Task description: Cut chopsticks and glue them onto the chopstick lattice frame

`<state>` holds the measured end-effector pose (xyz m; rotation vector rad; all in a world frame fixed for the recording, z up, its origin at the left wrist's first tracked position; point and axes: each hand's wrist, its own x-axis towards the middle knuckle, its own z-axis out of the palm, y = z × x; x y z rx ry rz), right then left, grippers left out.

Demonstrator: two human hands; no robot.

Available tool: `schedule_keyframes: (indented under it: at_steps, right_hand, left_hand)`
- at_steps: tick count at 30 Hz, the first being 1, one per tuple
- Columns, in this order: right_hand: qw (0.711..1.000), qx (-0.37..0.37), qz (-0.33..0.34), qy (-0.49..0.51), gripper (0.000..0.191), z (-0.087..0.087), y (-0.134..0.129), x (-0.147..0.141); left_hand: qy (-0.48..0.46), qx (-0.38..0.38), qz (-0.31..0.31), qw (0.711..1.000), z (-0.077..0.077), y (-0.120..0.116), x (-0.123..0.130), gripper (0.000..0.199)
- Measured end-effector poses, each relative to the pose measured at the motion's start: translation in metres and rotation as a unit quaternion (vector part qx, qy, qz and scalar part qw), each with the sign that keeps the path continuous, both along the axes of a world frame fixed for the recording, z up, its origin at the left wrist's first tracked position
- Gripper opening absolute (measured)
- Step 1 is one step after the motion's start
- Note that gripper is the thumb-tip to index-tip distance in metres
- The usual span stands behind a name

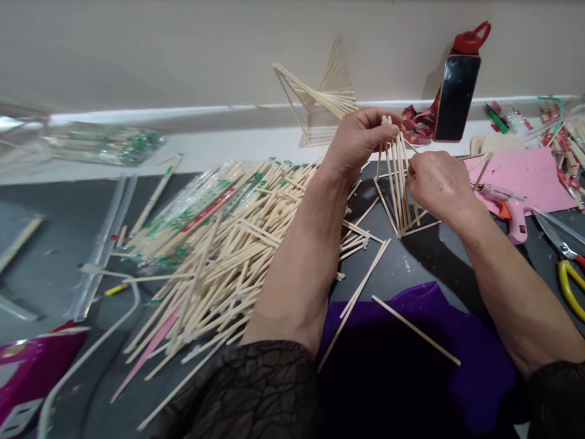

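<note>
My left hand (359, 143) pinches the top of a small frame of thin wooden chopsticks (398, 189), where pale glue-like blobs cap the stick ends. Several chopsticks fan down from there to a corner on the dark table. Close on its right side, my right hand (439, 182) is closed with its fingertips at the frame. One chopstick runs from near the frame's top toward these fingers, which partly hide it. A pink glue gun (509, 210) lies to the right of my right hand, beside a pink sheet (530, 177).
Loose chopsticks (247, 244) and plastic-wrapped ones (196, 207) heap up at left. Behind stands a twisted stick structure (315, 91). A phone (457, 97) leans against a red-capped bottle (470, 39). Yellow-handled pliers (569, 280) lie at right; a white cable (95, 350) curves at left.
</note>
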<state>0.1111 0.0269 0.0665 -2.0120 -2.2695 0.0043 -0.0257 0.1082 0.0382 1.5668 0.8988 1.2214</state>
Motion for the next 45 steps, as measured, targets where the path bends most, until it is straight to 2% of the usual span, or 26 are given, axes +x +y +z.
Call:
schedule_keyframes:
  at_steps: [6, 15, 33, 45]
  right_hand:
    - [1.000, -0.007, -0.001, 0.014, 0.028, 0.0010, -0.0009, -0.0010]
    - [0.999, -0.010, 0.013, 0.037, 0.031, 0.0027, -0.0020, -0.0003]
    - [0.996, 0.015, 0.007, 0.090, 0.033, -0.0053, 0.0029, 0.0000]
    - [0.998, -0.013, 0.017, 0.057, 0.032, 0.0022, 0.0003, -0.0015]
  left_hand:
    - [0.021, 0.008, -0.001, 1.000, -0.0015, 0.0016, -0.0010, 0.012]
    - [-0.004, -0.010, -0.005, 1.000, -0.0015, 0.0017, -0.0016, 0.007]
    - [-0.016, -0.019, -0.006, 1.000, -0.0006, 0.0006, -0.0005, 0.011]
    - [-0.007, -0.012, -0.012, 1.000, -0.0017, 0.0011, -0.0017, 0.009]
